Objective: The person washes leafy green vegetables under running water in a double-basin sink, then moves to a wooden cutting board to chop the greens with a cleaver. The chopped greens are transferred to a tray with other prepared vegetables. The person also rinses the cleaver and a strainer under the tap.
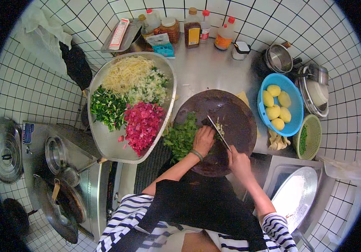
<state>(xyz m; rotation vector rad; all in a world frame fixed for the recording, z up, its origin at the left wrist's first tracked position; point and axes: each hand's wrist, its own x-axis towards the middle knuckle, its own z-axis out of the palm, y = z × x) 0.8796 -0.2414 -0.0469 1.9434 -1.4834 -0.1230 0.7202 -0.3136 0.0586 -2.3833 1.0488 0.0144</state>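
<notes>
On a round dark cutting board (237, 107), my left hand (204, 140) presses down with curled fingers on a bunch of leafy green herbs (182, 138). The leaves spread out to the left of that hand and over the board's edge. My right hand (239, 163) grips a kitchen knife (219, 134), seen edge-on from above. Its blade stands just right of my left fingertips, across the stem end of the bunch. Small pale cut pieces (220, 126) lie beside the blade. The stems under my left fingers are mostly hidden.
Left of the board, a large tray (170, 90) holds pale shreds, chopped white bits, chopped greens and pink-red pieces. A blue basket (296, 105) of peeled potatoes and a green basket (316, 136) stand right. Bottles (192, 29) line the back wall. A wok (48, 210) is lower left.
</notes>
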